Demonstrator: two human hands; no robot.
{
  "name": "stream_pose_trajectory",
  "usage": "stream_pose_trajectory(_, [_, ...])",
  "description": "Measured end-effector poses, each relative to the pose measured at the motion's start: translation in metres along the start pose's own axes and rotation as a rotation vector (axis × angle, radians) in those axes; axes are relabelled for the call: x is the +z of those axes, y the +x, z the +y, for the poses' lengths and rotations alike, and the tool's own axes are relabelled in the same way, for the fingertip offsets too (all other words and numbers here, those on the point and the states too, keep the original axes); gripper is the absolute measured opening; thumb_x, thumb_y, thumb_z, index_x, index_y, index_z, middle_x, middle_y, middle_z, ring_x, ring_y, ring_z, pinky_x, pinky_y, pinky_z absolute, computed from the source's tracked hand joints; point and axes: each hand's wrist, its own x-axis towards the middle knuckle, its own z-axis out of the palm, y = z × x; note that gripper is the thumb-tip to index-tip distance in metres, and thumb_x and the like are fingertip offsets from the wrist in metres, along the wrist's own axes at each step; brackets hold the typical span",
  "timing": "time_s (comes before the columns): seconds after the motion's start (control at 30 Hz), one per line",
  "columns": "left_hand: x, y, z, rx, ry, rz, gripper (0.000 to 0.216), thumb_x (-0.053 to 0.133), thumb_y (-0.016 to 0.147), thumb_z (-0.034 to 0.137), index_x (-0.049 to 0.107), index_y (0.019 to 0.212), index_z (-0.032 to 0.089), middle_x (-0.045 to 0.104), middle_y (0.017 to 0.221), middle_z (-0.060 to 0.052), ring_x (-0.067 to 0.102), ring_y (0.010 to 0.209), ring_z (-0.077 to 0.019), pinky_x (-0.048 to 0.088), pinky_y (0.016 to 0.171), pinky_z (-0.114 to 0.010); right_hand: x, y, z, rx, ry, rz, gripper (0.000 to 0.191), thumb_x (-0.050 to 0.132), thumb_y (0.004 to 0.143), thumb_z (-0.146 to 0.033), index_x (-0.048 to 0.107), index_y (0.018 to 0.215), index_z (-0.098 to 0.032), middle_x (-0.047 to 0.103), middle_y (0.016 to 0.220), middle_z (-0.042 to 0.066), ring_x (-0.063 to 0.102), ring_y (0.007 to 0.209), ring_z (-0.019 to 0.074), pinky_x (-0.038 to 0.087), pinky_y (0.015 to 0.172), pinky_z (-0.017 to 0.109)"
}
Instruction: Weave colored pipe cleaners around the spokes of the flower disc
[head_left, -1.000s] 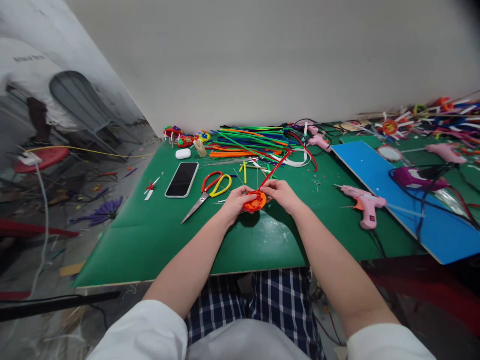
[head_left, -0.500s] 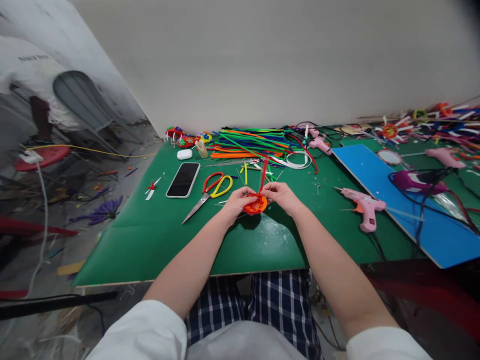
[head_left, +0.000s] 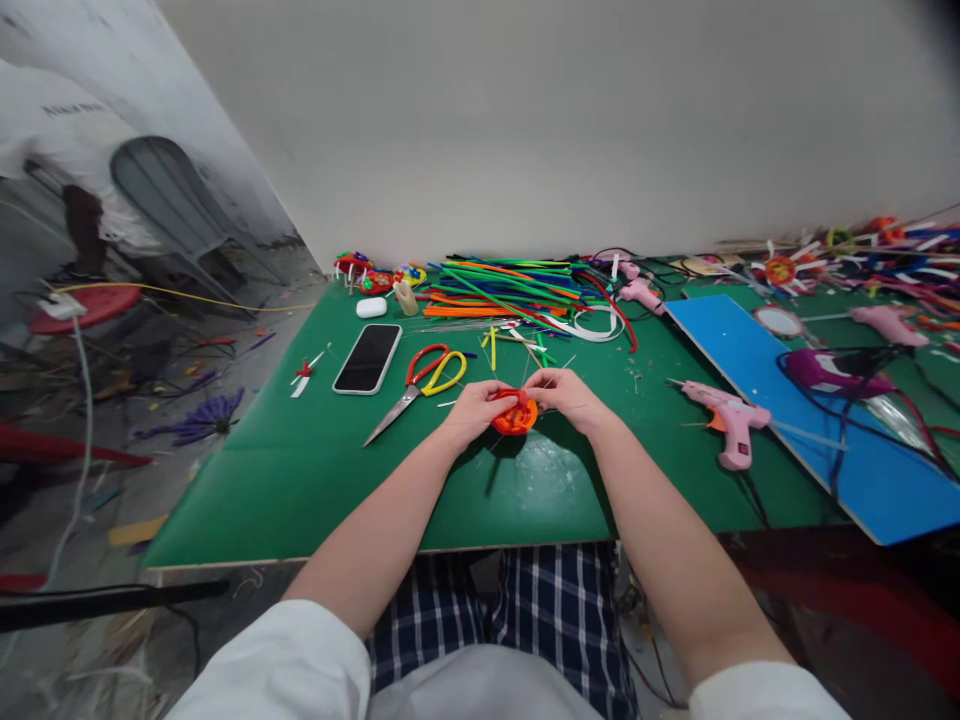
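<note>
Above the green table (head_left: 277, 500), both hands hold a small round piece (head_left: 514, 416) of coiled orange and red pipe cleaner. The fingers of my left hand (head_left: 480, 408) are closed on its left side. At the upper right rim, my right hand (head_left: 562, 396) pinches the red part, its fingertips close to my left thumb. Thin wires stick out around the piece. Scissors (head_left: 420, 385) with one red and one yellow handle lie left of my left hand. Beyond the hands are short yellow pieces (head_left: 493, 348) of pipe cleaner.
A bundle of coloured pipe cleaners (head_left: 510, 285) lies at the back. On the left are a phone (head_left: 367, 358) and a white case (head_left: 371, 308). On the right, a pink glue gun (head_left: 724, 415) lies beside a blue board (head_left: 810, 400). A person in white (head_left: 67, 140) is at far left.
The red strip that stood upright from the round piece is now bent down onto it. My right hand has stayed at the rim, close to my left hand.
</note>
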Motion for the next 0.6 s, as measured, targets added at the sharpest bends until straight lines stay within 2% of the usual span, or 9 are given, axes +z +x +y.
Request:
stream_pose_trajectory(0.1, [0.0004,-0.0014,0.0007,0.064,0.095,-0.009,0.023,0.058,0.062,0.031,0.058,0.074,0.011,0.059,0.068,-0.003,0.053,0.061,-0.0100,0.041,0.059,-0.022,0.0010,0.0005,0.0002,-0.006,-0.067,0.006,0.019,0.063,0.056,-0.028,0.058,0.068,-0.015,0.054,0.057,-0.002,0.048,0.050,0.0061,0.040,0.045,0.018])
stream_pose_trajectory(0.27, [0.0004,-0.0013,-0.0038,0.059,0.169,-0.016,0.020,0.056,0.064,0.031,0.056,0.069,0.012,0.056,0.061,-0.001,0.051,0.055,-0.0087,0.039,0.052,-0.020,0.0011,0.0007,0.0011,-0.023,-0.114,-0.024,0.017,0.063,0.056,-0.028,0.058,0.064,-0.014,0.054,0.055,-0.002,0.047,0.049,0.0059,0.039,0.045,0.018])
stream_pose_trajectory(0.4, [-0.0018,0.0003,-0.0080,0.109,0.278,-0.016,0.020,0.054,0.065,0.033,0.057,0.070,0.013,0.057,0.065,-0.002,0.052,0.058,-0.0097,0.040,0.053,-0.020,-0.0008,0.0011,0.0032,-0.027,-0.123,-0.050,0.019,0.062,0.057,-0.030,0.057,0.065,-0.014,0.054,0.057,-0.002,0.047,0.049,0.0063,0.039,0.046,0.019])
stream_pose_trajectory(0.6, [-0.0019,-0.0019,-0.0024,0.090,0.327,-0.052,0.019,0.054,0.064,0.030,0.058,0.071,0.013,0.058,0.066,-0.002,0.052,0.060,-0.0105,0.040,0.054,-0.020,-0.0016,-0.0014,0.0010,-0.053,-0.128,-0.125,0.020,0.062,0.058,-0.031,0.055,0.067,-0.015,0.052,0.056,-0.003,0.046,0.050,0.0066,0.037,0.046,0.020])
